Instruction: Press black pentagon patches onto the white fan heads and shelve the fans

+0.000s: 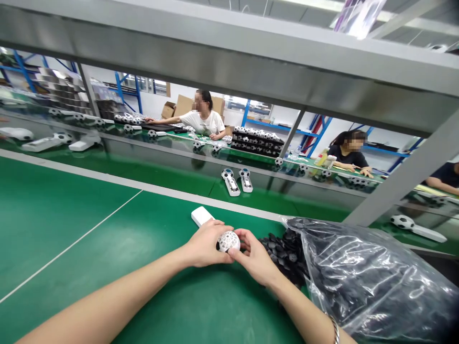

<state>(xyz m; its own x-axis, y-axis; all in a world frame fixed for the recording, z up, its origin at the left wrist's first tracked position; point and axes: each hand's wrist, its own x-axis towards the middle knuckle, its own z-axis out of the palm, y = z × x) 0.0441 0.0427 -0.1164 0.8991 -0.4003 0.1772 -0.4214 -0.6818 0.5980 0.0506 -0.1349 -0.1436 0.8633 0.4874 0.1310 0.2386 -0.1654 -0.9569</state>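
Observation:
A white device with a round, openwork ball head and a flat white handle is held above the green table. My left hand wraps round the device where handle and head meet. On the ball's right side my right hand has its thumb and fingers closed against the rim; any small part between them is hidden. Black showing at the ball's left edge is partly covered by my left hand. Just right of my right hand lies a heap of small black pieces.
A clear plastic bag of black pieces fills the right side. Beyond the table's grey edge, a green belt carries two open devices and other ball-headed ones. A slanted metal post stands at right. People sit across the line.

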